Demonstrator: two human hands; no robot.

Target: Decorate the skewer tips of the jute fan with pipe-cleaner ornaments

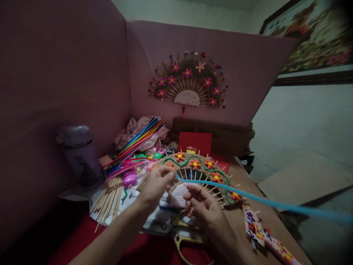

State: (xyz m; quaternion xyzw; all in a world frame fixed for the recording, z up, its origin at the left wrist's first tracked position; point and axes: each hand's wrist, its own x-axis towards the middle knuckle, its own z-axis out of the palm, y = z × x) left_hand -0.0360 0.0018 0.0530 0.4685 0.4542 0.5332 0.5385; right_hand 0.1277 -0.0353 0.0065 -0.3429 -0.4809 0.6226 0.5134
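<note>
In our left hand (158,184) we pinch one end of a long, thin, sky-blue craft stem (259,198) between thumb and fingertips; its blurred length slants over the worktop (237,228) and past its right edge. Our right hand (202,202) hangs just below the stem, fingers loosely curled and parted, gripping nothing that we can see.

Behind our hands, near the middle of the worktop, lies a half-round fan of coarse brown twine on pale wooden sticks (202,160). A smooth green line waves along its ribbed weave among orange, yellow-centred flowers, and a pale pink half-disc (179,195) fills its base. Below our right hand we see gold-coloured looped scissor handles (178,239), partly covered.

Toward the left side, we have a loose sheaf of slim bare wooden sticks (111,193), a glossy pink rounded piece (129,178) and a bundle of multicoloured craft stems (135,141) on crumpled pink fabric (124,138). Along the right edge lies a flower-patterned white strip (256,228). A flat red sheet (195,141) stands at the back.
</note>
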